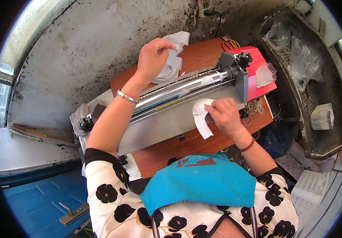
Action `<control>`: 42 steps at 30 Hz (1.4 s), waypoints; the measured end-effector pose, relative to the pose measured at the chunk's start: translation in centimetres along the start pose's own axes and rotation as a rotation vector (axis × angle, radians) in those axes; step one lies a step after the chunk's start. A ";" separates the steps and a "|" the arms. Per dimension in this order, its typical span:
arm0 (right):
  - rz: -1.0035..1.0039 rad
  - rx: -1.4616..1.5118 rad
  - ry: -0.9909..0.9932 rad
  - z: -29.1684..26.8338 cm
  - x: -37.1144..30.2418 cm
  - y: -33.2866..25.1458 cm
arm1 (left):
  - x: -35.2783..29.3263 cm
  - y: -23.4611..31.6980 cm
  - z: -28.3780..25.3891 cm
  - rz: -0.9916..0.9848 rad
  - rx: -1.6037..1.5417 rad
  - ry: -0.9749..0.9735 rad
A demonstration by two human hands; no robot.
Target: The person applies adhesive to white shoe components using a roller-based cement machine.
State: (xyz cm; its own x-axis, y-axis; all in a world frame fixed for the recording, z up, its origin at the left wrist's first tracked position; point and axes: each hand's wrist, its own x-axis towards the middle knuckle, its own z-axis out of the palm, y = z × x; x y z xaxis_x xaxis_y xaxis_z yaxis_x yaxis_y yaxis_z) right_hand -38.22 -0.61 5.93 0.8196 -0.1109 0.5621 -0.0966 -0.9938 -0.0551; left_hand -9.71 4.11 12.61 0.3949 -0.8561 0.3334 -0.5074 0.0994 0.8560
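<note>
My right hand (225, 115) pinches a curved white cut piece (200, 121), flat and shaped like a horseshoe, over the near metal plate of a roller machine (179, 90). Beyond the rollers, my left hand (154, 58) is closed at the fingertips on a thin white cut piece (179, 39). Below that hand, a pile of similar white pieces (167, 74) lies on the far side of the brown table. Part of the pile is hidden behind my left hand and wrist.
The machine's red end housing (263, 89) holds a clear plastic container (265, 75). A loose bundle of pale string or bands (255, 106) lies by the brown table (155, 156). Stacked pale pieces (84, 115) stand at the left. A dirty metal trough (308, 99) with plastic bags is at right.
</note>
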 end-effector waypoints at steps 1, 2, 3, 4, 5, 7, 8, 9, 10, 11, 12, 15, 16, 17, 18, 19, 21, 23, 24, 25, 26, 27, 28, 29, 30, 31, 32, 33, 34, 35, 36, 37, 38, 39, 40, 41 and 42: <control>0.017 -0.001 -0.015 0.7 -0.4 -0.3 | -0.1 -0.5 0.4 0.088 0.266 0.008; 0.034 -0.001 -0.030 1.2 -0.6 -0.6 | -0.2 -1.1 0.8 0.177 0.532 0.015; 0.035 -0.002 -0.036 1.4 -0.9 -0.7 | -0.3 -2.1 1.4 0.174 0.527 0.014; 0.046 -0.014 -0.035 1.6 -0.5 -0.9 | -0.6 -3.4 1.6 0.249 0.647 -0.059; 0.060 -0.034 -0.033 1.6 -0.3 -1.2 | -0.9 -3.9 1.9 0.332 0.763 -0.136; 0.056 -0.056 -0.036 2.0 0.1 -1.3 | -1.5 -4.4 3.0 0.238 0.835 -0.290; 0.053 -0.078 -0.040 2.2 0.4 -1.2 | -1.8 -4.7 3.5 0.141 0.903 -0.446; 0.053 -0.078 -0.040 2.4 0.8 -1.2 | -1.6 -6.0 4.2 0.061 0.783 -0.486; 0.078 -0.068 -0.050 2.6 1.2 -1.2 | -1.5 -6.4 4.5 0.059 0.782 -0.486; 0.103 -0.058 -0.058 2.7 1.4 -1.3 | -1.3 -6.8 4.7 -0.066 0.662 -0.550; 0.100 -0.056 -0.058 2.8 1.5 -1.5 | -1.2 -7.2 4.8 -0.189 0.538 -0.610; 0.055 -0.070 -0.052 3.1 1.7 -1.4 | -1.1 -6.8 5.6 -0.243 0.487 -0.631; 0.022 -0.064 -0.021 3.3 1.8 -1.2 | -1.1 -6.9 5.7 -0.243 0.487 -0.631; -0.011 -0.057 0.009 3.4 1.9 -1.0 | -1.2 -7.1 5.8 -0.248 0.473 -0.606; -0.010 -0.057 0.009 3.5 2.0 -0.8 | -1.2 -7.3 5.9 -0.253 0.459 -0.581; -0.012 -0.073 0.003 3.6 2.2 -0.6 | -1.1 -7.3 5.8 -0.253 0.461 -0.579; -0.015 -0.090 -0.001 3.7 2.2 -0.4 | -0.9 -7.5 5.7 -0.330 0.393 -0.638; 0.001 -0.027 -0.016 3.8 2.0 -0.8 | -1.1 -8.5 5.7 -0.291 0.395 -0.604; -0.001 -0.026 -0.015 3.8 1.9 -1.0 | -1.1 -9.0 5.7 -0.251 0.396 -0.573; 0.023 -0.010 -0.022 3.9 1.5 -1.0 | -0.9 -8.5 5.9 -0.249 0.392 -0.578; 0.044 0.006 -0.027 3.9 1.3 -1.0 | -0.5 -7.2 5.9 -0.370 0.363 -0.626; 0.047 0.002 -0.027 3.8 1.0 -1.0 | -0.2 -6.6 6.0 -0.491 0.333 -0.675; 0.054 0.036 -0.032 3.7 1.0 -1.1 | -0.2 -7.3 5.8 -0.490 0.337 -0.669; 0.059 0.072 -0.036 3.7 1.1 -1.3 | -0.1 -8.5 5.5 -0.402 0.356 -0.591; 0.051 0.075 -0.030 3.5 1.2 -1.4 | -0.1 -9.8 5.2 -0.314 0.376 -0.514; 0.042 0.072 -0.036 3.4 1.2 -1.4 | 0.1 -10.1 5.1 -0.313 0.379 -0.512; 0.032 0.070 -0.043 3.3 1.1 -1.4 | 0.4 -10.4 4.9 -0.316 0.357 -0.409; 0.029 0.072 -0.038 3.3 0.9 -1.5 | 0.5 -10.7 4.7 -0.319 0.336 -0.305; 0.039 0.091 -0.030 3.2 0.7 -1.5 | 0.8 -10.4 4.4 -0.316 0.339 -0.305; 0.047 0.111 -0.022 3.2 0.4 -1.6 | 1.0 -10.0 4.1 -0.370 0.257 -0.259; 0.047 0.112 -0.018 3.1 0.2 -1.5 | 1.4 -9.7 3.7 -0.423 0.176 -0.213; 0.063 0.141 -0.037 2.9 0.0 -1.5 | 1.7 -9.2 3.3 -0.423 0.179 -0.212; 0.080 0.170 -0.057 2.7 -0.2 -1.6 | 2.1 -8.6 2.9 -0.514 0.141 -0.220; 0.080 0.172 -0.054 2.6 -0.3 -1.6 | 2.4 -8.3 2.6 -0.606 0.103 -0.227; 0.090 0.202 -0.053 2.5 -0.4 -1.7 | 2.6 -8.3 2.2 -0.606 0.108 -0.223; 0.102 0.231 -0.052 2.4 -0.5 -1.7 | 2.8 -8.3 1.8 -0.610 0.070 -0.191; 0.100 0.233 -0.048 2.3 -0.8 -1.7 | 3.0 -8.3 1.4 -0.613 0.031 -0.160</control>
State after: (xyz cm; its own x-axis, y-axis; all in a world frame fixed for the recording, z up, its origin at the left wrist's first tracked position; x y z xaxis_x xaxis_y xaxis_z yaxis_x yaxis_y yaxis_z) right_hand -37.39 1.11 3.72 0.8392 -0.2034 0.5044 -0.0505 -0.9526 -0.3000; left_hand -5.41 0.04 5.93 0.5027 -0.8181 -0.2794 -0.2481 -0.4461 0.8599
